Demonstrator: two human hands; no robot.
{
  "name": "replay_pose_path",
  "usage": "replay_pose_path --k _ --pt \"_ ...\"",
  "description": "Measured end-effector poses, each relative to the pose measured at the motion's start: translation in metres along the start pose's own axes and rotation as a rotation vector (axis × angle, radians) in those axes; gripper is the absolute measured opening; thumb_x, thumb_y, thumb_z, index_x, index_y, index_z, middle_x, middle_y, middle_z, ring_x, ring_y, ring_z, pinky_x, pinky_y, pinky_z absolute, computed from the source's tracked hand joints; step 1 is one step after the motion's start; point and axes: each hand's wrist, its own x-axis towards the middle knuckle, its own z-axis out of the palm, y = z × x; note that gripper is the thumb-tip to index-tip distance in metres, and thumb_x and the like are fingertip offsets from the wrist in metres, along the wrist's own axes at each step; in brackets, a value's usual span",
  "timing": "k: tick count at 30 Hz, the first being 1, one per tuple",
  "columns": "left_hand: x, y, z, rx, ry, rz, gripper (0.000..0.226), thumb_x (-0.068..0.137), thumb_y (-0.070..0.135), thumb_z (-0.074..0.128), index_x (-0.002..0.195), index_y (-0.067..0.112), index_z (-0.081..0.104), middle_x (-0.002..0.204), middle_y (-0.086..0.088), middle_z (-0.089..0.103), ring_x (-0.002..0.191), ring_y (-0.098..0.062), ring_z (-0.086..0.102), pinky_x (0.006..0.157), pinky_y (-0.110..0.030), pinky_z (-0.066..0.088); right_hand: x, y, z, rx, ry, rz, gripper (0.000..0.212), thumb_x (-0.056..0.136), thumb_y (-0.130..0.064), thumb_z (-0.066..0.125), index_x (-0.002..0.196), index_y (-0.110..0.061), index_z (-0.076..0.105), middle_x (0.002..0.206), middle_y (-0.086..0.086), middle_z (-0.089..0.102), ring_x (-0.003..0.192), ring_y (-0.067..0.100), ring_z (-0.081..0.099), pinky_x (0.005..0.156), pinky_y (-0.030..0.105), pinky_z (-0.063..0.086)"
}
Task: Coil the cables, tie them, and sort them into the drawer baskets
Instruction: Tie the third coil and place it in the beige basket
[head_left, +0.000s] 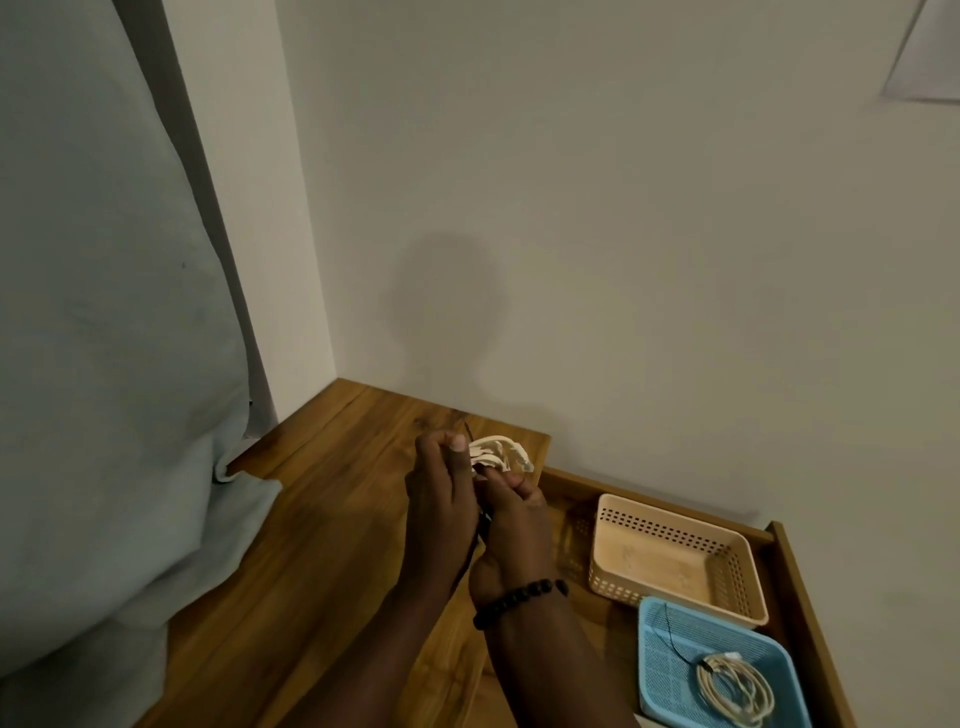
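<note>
A white cable (498, 454) is being held in the middle of the frame by the left hand (441, 499) and the right hand (514, 525), both gripping it, above the counter (322, 499). It looks like it is being tied. At lower right, one coiled cable (735, 688) is already lying in the blue basket (670, 670). The beige basket (675, 556) is waiting empty.

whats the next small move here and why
Probably finish the tie. Both hands, left and right, grip the white coil above the wooden top, with a dark thin tie between them. The blue basket already holds a tied cable; the beige basket looks empty.
</note>
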Motion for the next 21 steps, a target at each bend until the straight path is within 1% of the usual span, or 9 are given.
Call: replay_pose_path --k 3,5,8,10,12,14,17,19,21 --pt "0.000 0.012 0.003 -0.006 0.002 -0.093 0.038 0.102 0.040 0.034 0.123 0.020 0.058 0.107 0.001 0.067 0.090 -0.009 0.065 0.063 -0.015 0.050 -0.009 -0.001 -0.007 -0.020 0.003 -0.039 0.029 0.088 -0.008 0.065 0.116 -0.011 0.057 0.107 0.011 0.069 0.095 0.026 0.065 0.057 0.030 0.050" --pt "0.000 0.019 0.003 -0.034 -0.023 -0.120 0.035 0.103 0.035 0.037 0.119 0.018 0.062 0.103 0.001 0.069 0.087 -0.008 0.066 0.064 -0.018 0.053 -0.015 -0.006 -0.011 -0.031 -0.018 -0.064 0.026 0.088 -0.009 0.066 0.111 -0.014 0.056 0.101 0.008 0.068 0.090 0.024 0.064 0.059 0.031 0.051" --pt "0.002 0.029 0.002 -0.041 -0.015 -0.079 0.025 0.102 0.032 0.042 0.112 0.020 0.062 0.099 0.002 0.068 0.083 -0.010 0.067 0.061 -0.022 0.055 -0.017 -0.014 -0.016 -0.108 -0.078 -0.130 0.025 0.088 -0.005 0.064 0.110 -0.011 0.053 0.098 0.007 0.068 0.088 0.022 0.064 0.069 0.035 0.050" --pt "0.004 0.030 0.002 -0.043 0.013 -0.051 0.019 0.101 0.030 0.046 0.109 0.021 0.061 0.098 0.002 0.068 0.083 -0.012 0.068 0.059 -0.024 0.056 -0.018 -0.021 -0.019 -0.222 -0.115 -0.176 0.027 0.089 -0.002 0.062 0.112 -0.008 0.049 0.095 0.007 0.068 0.080 0.018 0.064 0.065 0.031 0.049" --pt "0.007 0.030 0.004 -0.028 0.046 -0.035 0.016 0.100 0.027 0.048 0.107 0.022 0.061 0.098 0.001 0.069 0.083 -0.012 0.068 0.058 -0.024 0.057 -0.020 -0.030 -0.025 -0.380 -0.162 -0.211 0.025 0.090 -0.002 0.060 0.111 -0.009 0.048 0.097 0.010 0.069 0.079 0.018 0.068 0.055 0.025 0.048" --pt "0.011 0.032 0.007 -0.022 0.065 -0.028 0.014 0.099 0.028 0.049 0.106 0.025 0.061 0.099 0.001 0.069 0.085 -0.013 0.068 0.057 -0.024 0.056 -0.020 -0.042 -0.036 -0.574 -0.261 -0.241 0.021 0.092 -0.004 0.059 0.109 -0.010 0.049 0.100 0.012 0.070 0.078 0.018 0.070 0.047 0.018 0.045" --pt "0.019 0.037 0.014 -0.019 0.096 -0.002 0.017 0.099 0.030 0.048 0.109 0.024 0.060 0.104 0.001 0.068 0.091 -0.016 0.068 0.058 -0.022 0.055 -0.022 -0.060 -0.057 -0.844 -0.389 -0.319 0.015 0.093 -0.012 0.061 0.107 -0.015 0.056 0.095 0.005 0.073 0.071 0.010 0.069 0.049 0.009 0.043" --pt "0.021 0.043 0.020 -0.021 0.120 0.036 0.019 0.099 0.030 0.049 0.111 0.023 0.061 0.106 0.001 0.068 0.093 -0.016 0.067 0.061 -0.022 0.055 -0.022 -0.074 -0.070 -0.824 -0.419 -0.415 0.013 0.093 -0.013 0.061 0.106 -0.015 0.060 0.092 0.005 0.073 0.072 0.010 0.069 0.052 0.009 0.044" --pt "0.021 0.049 0.027 -0.033 0.134 0.062 0.019 0.099 0.030 0.050 0.111 0.023 0.062 0.106 0.003 0.069 0.094 -0.013 0.067 0.064 -0.024 0.057 -0.019 -0.090 -0.076 -0.665 -0.402 -0.508 0.012 0.093 -0.010 0.061 0.104 -0.013 0.065 0.091 0.005 0.075 0.078 0.015 0.070 0.060 0.018 0.051"
